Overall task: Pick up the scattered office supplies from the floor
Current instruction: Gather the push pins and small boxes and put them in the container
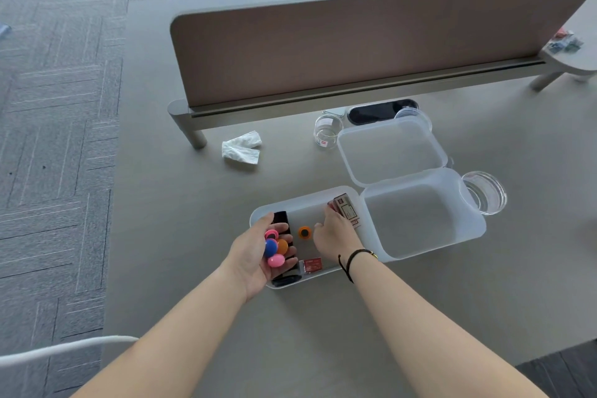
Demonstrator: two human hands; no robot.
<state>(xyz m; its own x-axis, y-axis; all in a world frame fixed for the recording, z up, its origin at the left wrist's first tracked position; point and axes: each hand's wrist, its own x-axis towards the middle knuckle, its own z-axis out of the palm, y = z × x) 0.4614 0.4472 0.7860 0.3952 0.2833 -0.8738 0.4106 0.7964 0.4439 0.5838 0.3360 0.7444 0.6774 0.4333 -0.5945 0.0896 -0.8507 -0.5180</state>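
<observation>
A shallow translucent tray (pixel 310 195) lies on the grey desk. My left hand (pixel 255 255) hovers over its left end, palm up, fingers curled round several round magnets (pixel 274 249): pink, blue and orange. One orange magnet (pixel 304 232) lies in the tray. My right hand (pixel 334 236) reaches into the tray beside that magnet, its fingers bent down by a red and white box (pixel 345 206); what the fingertips touch is hidden. A small red box (pixel 312 265) and a black item (pixel 281 218) also lie in the tray.
An open translucent box (pixel 426 220) with its hinged lid (pixel 391 149) stands right of the tray. Two clear round dishes (pixel 484 192) (pixel 328 131), a crumpled tissue (pixel 241 148) and a brown desk divider (pixel 355 39) are beyond. Grey carpet (pixel 55 139) lies left.
</observation>
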